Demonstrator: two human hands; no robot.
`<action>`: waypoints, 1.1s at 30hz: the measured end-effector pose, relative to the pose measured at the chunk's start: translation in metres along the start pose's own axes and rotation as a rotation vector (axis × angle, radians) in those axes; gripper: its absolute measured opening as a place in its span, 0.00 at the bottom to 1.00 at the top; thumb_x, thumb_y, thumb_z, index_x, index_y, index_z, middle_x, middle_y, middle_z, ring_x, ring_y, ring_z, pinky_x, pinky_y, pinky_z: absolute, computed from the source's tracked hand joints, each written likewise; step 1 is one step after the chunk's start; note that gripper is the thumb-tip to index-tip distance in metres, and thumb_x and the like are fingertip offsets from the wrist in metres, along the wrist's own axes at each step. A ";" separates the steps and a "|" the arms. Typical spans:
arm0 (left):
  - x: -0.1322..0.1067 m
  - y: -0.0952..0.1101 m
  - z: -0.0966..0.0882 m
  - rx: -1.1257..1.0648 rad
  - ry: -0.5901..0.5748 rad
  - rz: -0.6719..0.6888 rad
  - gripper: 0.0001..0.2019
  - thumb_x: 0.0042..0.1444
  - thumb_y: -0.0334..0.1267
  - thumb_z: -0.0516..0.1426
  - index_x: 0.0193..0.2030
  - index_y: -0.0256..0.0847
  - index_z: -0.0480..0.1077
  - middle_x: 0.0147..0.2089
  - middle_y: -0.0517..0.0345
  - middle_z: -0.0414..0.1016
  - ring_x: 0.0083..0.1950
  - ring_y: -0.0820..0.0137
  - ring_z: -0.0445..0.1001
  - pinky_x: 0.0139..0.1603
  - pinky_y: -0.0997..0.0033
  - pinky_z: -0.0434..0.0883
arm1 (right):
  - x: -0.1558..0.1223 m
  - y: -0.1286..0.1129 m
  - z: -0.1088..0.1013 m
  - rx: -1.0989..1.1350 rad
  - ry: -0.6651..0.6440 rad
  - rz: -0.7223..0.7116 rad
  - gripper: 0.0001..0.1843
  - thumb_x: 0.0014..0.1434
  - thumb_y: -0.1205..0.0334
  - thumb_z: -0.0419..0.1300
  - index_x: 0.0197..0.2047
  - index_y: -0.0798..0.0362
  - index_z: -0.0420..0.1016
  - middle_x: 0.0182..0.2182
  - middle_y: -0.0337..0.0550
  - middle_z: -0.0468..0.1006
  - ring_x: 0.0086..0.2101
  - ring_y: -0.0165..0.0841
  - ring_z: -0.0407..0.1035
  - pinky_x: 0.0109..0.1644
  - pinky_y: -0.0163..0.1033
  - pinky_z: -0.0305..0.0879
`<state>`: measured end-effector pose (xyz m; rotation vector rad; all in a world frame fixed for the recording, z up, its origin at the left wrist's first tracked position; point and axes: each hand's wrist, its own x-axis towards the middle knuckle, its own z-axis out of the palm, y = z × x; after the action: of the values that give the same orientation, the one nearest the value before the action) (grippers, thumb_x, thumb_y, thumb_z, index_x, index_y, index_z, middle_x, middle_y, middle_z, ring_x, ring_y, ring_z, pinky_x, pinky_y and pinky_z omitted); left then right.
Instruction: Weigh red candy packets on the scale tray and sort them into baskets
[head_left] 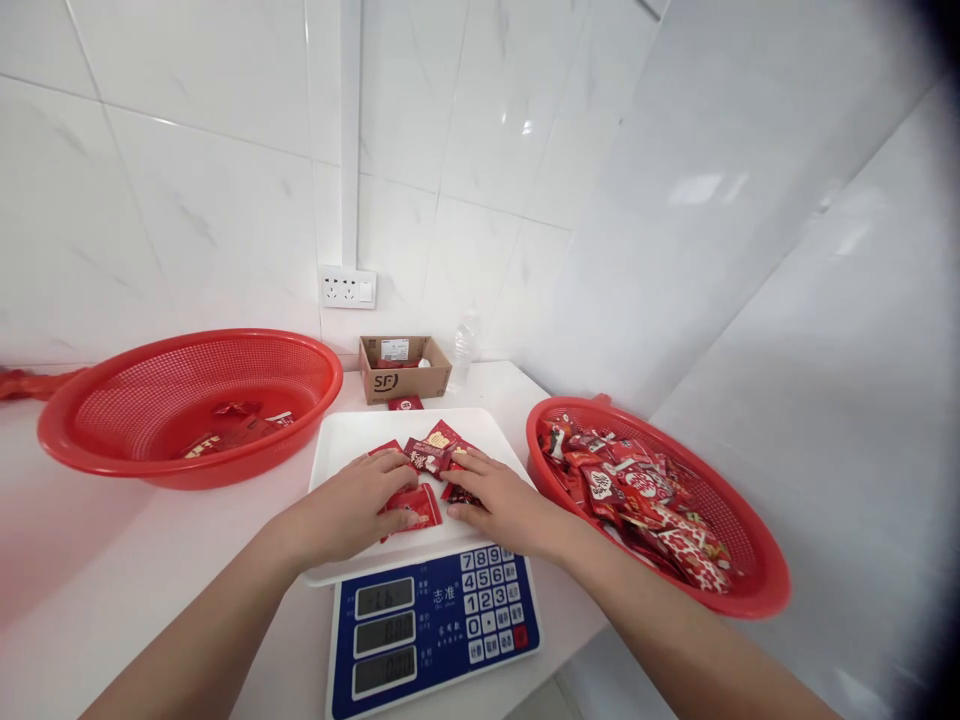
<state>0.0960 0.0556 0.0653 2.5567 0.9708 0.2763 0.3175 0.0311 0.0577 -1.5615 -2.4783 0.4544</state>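
Several small red snack packets lie in a loose pile on the white tray of a digital scale. From the left, my left hand rests on the pile, its thumb apart from its fingers, touching a red packet near the front. My right hand reaches in from the other side, fingers stretched out and spread over the packets there. Both hands are open and palm down, with part of the pile hidden under them. The scale's blue panel, with displays and number keys, faces me.
To the left stands a red mesh basket with a few packets in it. A fuller red basket of packets is at the right edge. Behind the tray are a small cardboard box, one red packet and a clear plastic bottle.
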 end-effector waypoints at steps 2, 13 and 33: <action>-0.001 0.001 -0.001 -0.015 -0.008 -0.018 0.11 0.59 0.42 0.51 0.46 0.44 0.68 0.51 0.54 0.67 0.54 0.61 0.65 0.52 0.60 0.64 | 0.003 -0.001 -0.002 0.020 0.065 0.000 0.25 0.61 0.56 0.55 0.60 0.53 0.64 0.62 0.50 0.59 0.62 0.43 0.50 0.64 0.49 0.48; 0.001 -0.006 0.004 0.006 0.027 -0.074 0.17 0.57 0.44 0.51 0.53 0.46 0.65 0.57 0.52 0.64 0.58 0.58 0.62 0.55 0.58 0.61 | 0.013 -0.007 0.002 0.030 -0.053 -0.011 0.29 0.63 0.50 0.50 0.65 0.49 0.55 0.65 0.46 0.52 0.64 0.45 0.41 0.65 0.57 0.40; 0.002 -0.002 0.006 -0.039 0.061 -0.083 0.20 0.59 0.45 0.50 0.59 0.49 0.60 0.62 0.55 0.62 0.60 0.61 0.62 0.57 0.61 0.62 | 0.027 0.009 0.010 0.042 0.269 0.029 0.17 0.65 0.55 0.48 0.51 0.51 0.70 0.50 0.48 0.70 0.51 0.39 0.63 0.56 0.49 0.56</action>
<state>0.0977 0.0563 0.0591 2.4791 1.0799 0.3485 0.3108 0.0573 0.0452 -1.5319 -2.2329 0.2775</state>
